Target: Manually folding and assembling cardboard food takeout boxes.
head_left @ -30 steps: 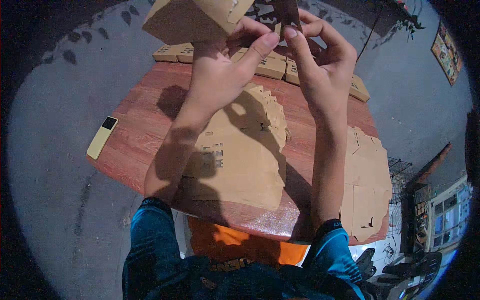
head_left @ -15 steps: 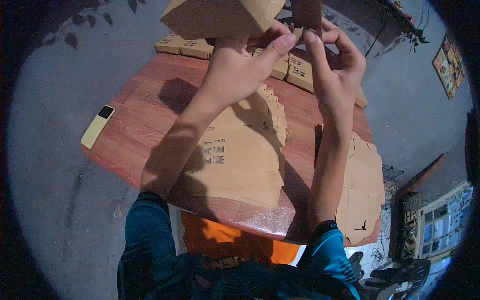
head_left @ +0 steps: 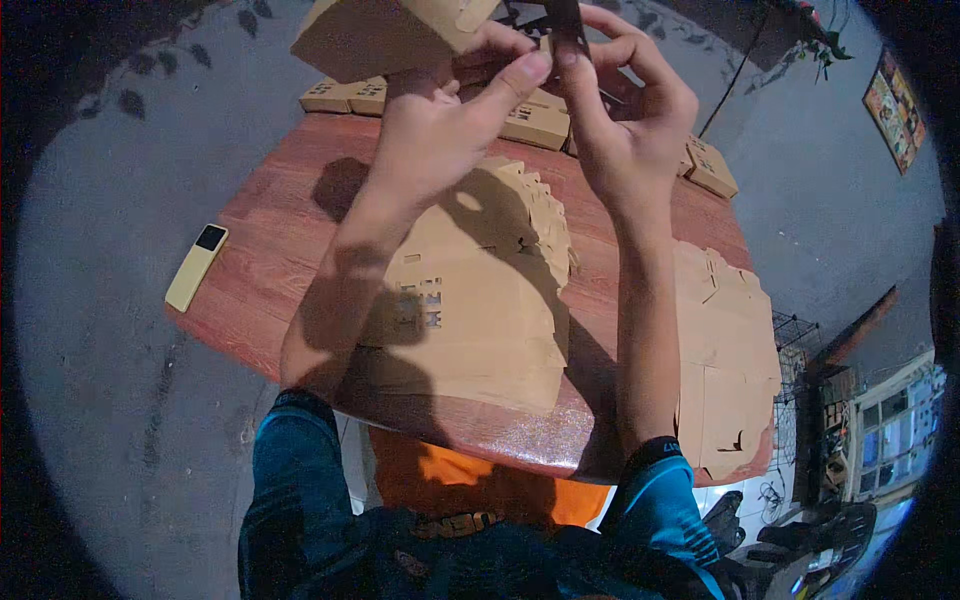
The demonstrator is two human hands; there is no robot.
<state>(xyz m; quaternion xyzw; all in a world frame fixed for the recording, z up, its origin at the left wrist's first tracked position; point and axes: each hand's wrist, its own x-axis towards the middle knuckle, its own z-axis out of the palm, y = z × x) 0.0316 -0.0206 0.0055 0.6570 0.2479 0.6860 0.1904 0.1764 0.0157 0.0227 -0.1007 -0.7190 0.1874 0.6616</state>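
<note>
In the head view, you hold a brown cardboard box (head_left: 385, 40) raised over the far side of the red-brown table (head_left: 255, 270), its top cut off by the picture's upper edge. Your left hand (head_left: 450, 115) has thumb and fingers closed on its edge, the bulk of the box above that wrist, toward the table's left. Your right hand (head_left: 630, 110) pinches a dark, shadowed flap (head_left: 566, 25) between thumb and fingers, the two thumbs near each other. That flap stands with its long axis running up and away from the table's near edge; the box's visible corner points toward the table's left, but its full long axis you cannot tell from here. Flat cardboard sheets (head_left: 480, 340) lie fanned on the table's middle, more sheets (head_left: 725, 350) at its right, closed boxes (head_left: 535, 122) along its far edge, and a yellow phone (head_left: 195, 272) at its left corner.
</note>
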